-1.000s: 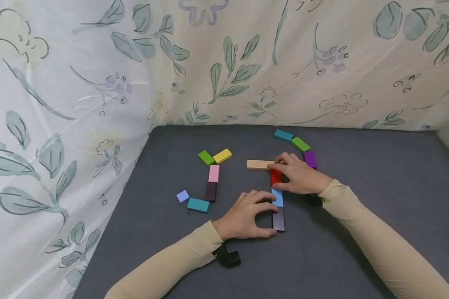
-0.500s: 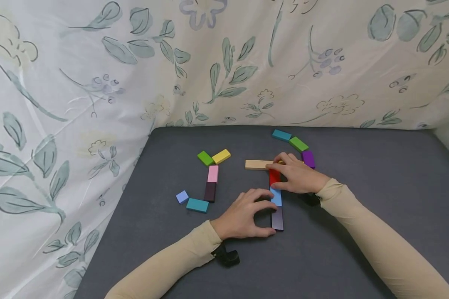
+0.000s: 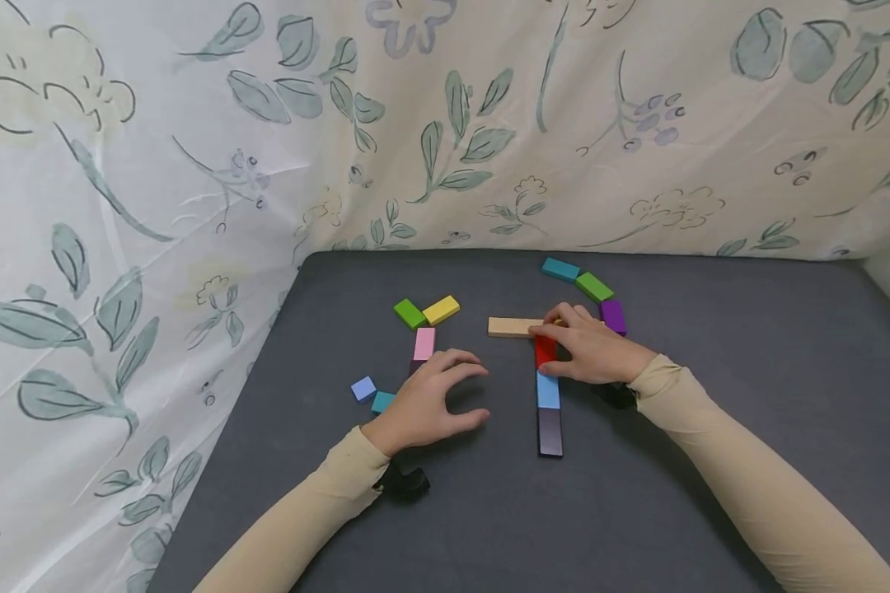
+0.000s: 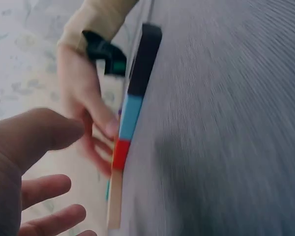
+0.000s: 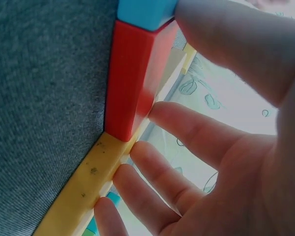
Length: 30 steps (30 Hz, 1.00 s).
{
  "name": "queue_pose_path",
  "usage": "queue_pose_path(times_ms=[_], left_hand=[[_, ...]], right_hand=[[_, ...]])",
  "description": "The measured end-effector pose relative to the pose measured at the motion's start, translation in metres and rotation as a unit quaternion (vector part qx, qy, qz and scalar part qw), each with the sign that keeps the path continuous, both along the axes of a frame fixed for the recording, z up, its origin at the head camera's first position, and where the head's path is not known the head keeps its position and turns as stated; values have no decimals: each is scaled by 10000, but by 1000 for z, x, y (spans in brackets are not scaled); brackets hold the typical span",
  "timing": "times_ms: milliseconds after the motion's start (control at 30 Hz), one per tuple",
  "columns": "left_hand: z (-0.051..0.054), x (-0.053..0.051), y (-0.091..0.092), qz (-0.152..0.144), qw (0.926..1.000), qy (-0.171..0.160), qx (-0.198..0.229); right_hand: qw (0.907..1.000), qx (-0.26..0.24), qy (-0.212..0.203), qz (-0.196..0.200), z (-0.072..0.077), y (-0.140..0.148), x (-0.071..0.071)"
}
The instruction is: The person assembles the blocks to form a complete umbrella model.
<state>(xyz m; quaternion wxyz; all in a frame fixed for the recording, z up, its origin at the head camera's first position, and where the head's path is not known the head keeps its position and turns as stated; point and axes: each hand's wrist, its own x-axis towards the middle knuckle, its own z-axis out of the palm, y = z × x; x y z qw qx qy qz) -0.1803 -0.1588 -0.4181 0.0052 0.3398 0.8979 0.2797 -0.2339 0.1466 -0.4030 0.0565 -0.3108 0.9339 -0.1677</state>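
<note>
My left hand (image 3: 424,405) hovers over the table with fingers spread and nothing in them. It partly covers a dark block (image 3: 417,365) and a teal block (image 3: 382,402). My right hand (image 3: 595,347) touches a column of blocks. Its thumb lies at the light blue block (image 3: 548,391) and its index fingertip meets the red block (image 5: 130,73). The other fingertips rest along a yellow block (image 5: 83,182), mostly hidden in the head view. A dark grey block (image 3: 550,432) ends the column nearest me; a plain wooden block (image 3: 510,327) lies crosswise at its far end.
Beyond my right hand, purple (image 3: 613,317), green (image 3: 595,286) and teal (image 3: 561,268) blocks curve away. The left group includes green (image 3: 411,314), yellow (image 3: 442,310) and pink (image 3: 425,343) blocks and a small blue cube (image 3: 364,389). A floral cloth (image 3: 445,165) hangs behind the table.
My left hand has left the light blue and dark grey blocks and moved left, over part of the left group. My right hand stays at the column.
</note>
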Motion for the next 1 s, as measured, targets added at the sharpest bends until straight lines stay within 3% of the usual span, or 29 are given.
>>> queue_pose_path(times_ms=[267,500,733,1000], left_hand=[[3,-13,-36,546,9981,226,-194],[6,-20,-54,763,9960,203,-413],[5,-18,-58,799,9952,160,-539],[2,-8,-60,822,9950,165,-535]], right_hand=[[10000,-66,-11,23,-1,1,0],[10000,-71,-35,-24,-2,1,-1],[9999,-126,-22,54,-3,3,-1],[9998,-199,-5,95,-4,4,-1]])
